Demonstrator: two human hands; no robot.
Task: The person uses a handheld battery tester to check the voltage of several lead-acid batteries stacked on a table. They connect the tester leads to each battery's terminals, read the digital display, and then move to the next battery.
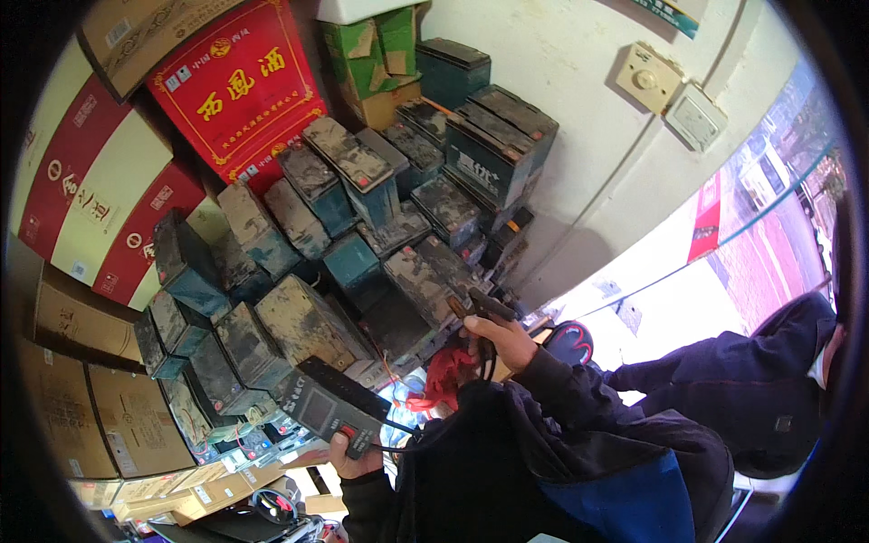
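Note:
My left hand [355, 460] grips the end of a black box-shaped battery tester [319, 409] with a small dark screen and a red switch. Dark cables run from the tester toward my right side. Closed in my right hand [509, 342] is a black cable clamp [491, 306], with a copper-coloured jaw beside it. The clamp is close to the near right edge of the stacked batteries; whether it touches one I cannot tell. Just below that hand hangs a crumpled red thing [445, 378]. Dusty dark-green batteries [291, 321] stand in rows beyond both hands.
Cardboard boxes [136, 425] line the left side, and a large red box [240, 90] leans behind the batteries. A white wall [561, 136] with a switch box [650, 80] rises at right. A person in dark clothes [724, 389] is at far right, near a bright doorway.

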